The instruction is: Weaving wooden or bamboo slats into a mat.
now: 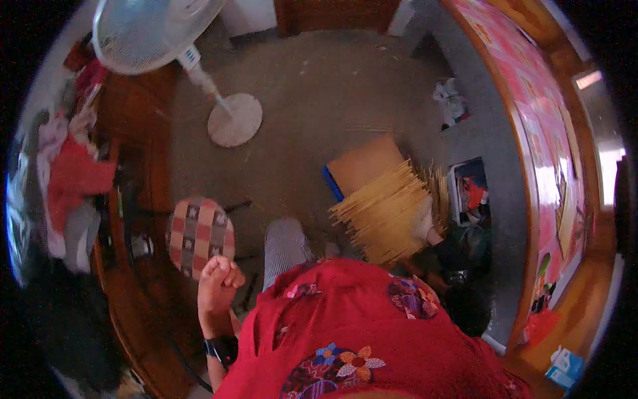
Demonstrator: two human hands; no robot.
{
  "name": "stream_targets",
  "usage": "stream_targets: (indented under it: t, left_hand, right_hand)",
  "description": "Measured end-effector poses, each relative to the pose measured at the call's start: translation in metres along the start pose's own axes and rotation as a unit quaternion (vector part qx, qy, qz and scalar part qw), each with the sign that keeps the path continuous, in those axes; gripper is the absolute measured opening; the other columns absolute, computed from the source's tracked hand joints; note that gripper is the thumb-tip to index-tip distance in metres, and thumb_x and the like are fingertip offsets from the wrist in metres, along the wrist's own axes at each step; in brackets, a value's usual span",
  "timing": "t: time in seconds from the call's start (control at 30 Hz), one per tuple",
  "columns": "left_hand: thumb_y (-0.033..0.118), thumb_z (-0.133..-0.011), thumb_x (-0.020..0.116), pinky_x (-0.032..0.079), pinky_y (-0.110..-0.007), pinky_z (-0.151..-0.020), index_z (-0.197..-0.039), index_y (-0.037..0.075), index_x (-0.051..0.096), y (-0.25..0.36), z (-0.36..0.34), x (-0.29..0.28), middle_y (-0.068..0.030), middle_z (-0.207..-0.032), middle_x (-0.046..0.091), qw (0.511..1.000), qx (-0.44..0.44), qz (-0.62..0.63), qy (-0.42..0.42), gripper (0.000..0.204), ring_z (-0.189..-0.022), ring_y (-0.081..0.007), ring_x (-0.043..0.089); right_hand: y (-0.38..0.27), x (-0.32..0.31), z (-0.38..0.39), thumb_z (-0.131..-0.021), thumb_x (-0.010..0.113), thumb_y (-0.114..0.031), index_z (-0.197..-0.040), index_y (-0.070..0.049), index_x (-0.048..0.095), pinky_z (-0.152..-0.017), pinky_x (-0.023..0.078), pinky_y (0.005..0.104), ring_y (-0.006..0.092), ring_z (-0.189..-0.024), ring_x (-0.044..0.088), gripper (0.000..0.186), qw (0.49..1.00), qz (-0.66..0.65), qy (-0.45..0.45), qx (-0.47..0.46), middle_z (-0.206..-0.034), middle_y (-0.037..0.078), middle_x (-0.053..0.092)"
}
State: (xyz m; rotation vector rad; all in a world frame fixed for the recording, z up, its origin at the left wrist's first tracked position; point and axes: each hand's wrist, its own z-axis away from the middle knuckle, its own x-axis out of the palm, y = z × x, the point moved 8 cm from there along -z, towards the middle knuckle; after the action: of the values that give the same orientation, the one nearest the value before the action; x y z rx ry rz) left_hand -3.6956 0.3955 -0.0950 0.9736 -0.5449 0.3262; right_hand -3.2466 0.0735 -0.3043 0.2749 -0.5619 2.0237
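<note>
My left hand is raised beside my red flowered top, its fingers curled closed; whether anything is inside them is hidden. Just beyond it stands a round stool with a checked seat. My right hand is mostly hidden; a little skin shows at the top's right edge. Ahead and to the right, many thin pale yellow sticks lie heaped against a tan board with a blue edge.
A standing fan on a round base is at upper left. A wooden cabinet and hanging clothes line the left. Along the right are a pink-covered surface, a bin of items and bags.
</note>
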Motion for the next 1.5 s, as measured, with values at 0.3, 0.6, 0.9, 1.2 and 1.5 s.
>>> stream_targets:
  t: [0.3, 0.6, 0.9, 1.2, 1.5]
  left_hand:
    - [0.011, -0.081, 0.059, 0.036, -0.026, -0.051, -0.080, 0.005, 0.049, 0.104, -0.203, -0.039, 0.0004, -0.062, 0.041, 0.995, -0.019, 0.015, -0.101, 0.012, -0.054, -0.0108, 0.039]
    - [0.007, -0.085, 0.050, 0.035, -0.027, -0.054, -0.078, 0.001, 0.054, 0.180, -0.375, 0.000, -0.0021, -0.059, 0.043, 0.979, -0.176, -0.069, -0.080, 0.010, -0.055, -0.0120, 0.039]
    - [0.006, -0.085, 0.051, 0.035, -0.028, -0.054, -0.078, 0.001, 0.055, 0.152, -0.493, 0.083, -0.0018, -0.058, 0.043, 0.946, -0.271, -0.093, -0.151, 0.009, -0.055, -0.0122, 0.040]
    - [0.010, -0.086, 0.051, 0.036, -0.029, -0.053, -0.083, 0.003, 0.052, 0.124, -0.624, 0.230, -0.0016, -0.061, 0.045, 0.944, -0.214, -0.151, -0.201, 0.008, -0.055, -0.0138, 0.043]
    - [0.015, -0.084, 0.056, 0.043, -0.029, -0.056, -0.086, 0.003, 0.055, 0.068, -0.755, 0.370, -0.0021, -0.066, 0.049, 0.914, -0.243, -0.256, -0.200, 0.013, -0.058, -0.0120, 0.048]
  right_hand:
    - [-0.050, 0.181, -0.159, -0.090, 0.046, -0.028, -0.104, -0.011, 0.055, -0.078, 0.044, 0.0344, 0.0220, -0.092, 0.055, 0.024, 0.993, -0.076, -0.074, -0.049, -0.101, 0.005, 0.059]
    - [-0.090, 0.414, -0.225, -0.088, 0.050, -0.031, -0.113, -0.010, 0.049, -0.081, 0.042, 0.0346, 0.0208, -0.099, 0.053, 0.032, 0.986, -0.034, -0.165, -0.020, -0.103, 0.003, 0.057]
    - [-0.120, 0.450, -0.281, -0.089, 0.051, -0.030, -0.118, -0.010, 0.045, -0.086, 0.041, 0.0359, 0.0212, -0.101, 0.053, 0.036, 0.975, -0.056, -0.214, -0.028, -0.113, 0.008, 0.053]
    - [-0.282, 0.430, -0.306, -0.087, 0.053, -0.030, -0.110, -0.010, 0.051, -0.077, 0.045, 0.0328, 0.0170, -0.090, 0.054, 0.030, 0.978, -0.106, -0.144, -0.103, -0.097, 0.005, 0.057]
    - [-0.554, 0.370, -0.297, -0.084, 0.058, -0.029, -0.109, -0.011, 0.050, -0.057, 0.047, 0.0312, 0.0204, -0.082, 0.059, 0.032, 0.946, -0.191, -0.064, -0.252, -0.093, 0.006, 0.057]
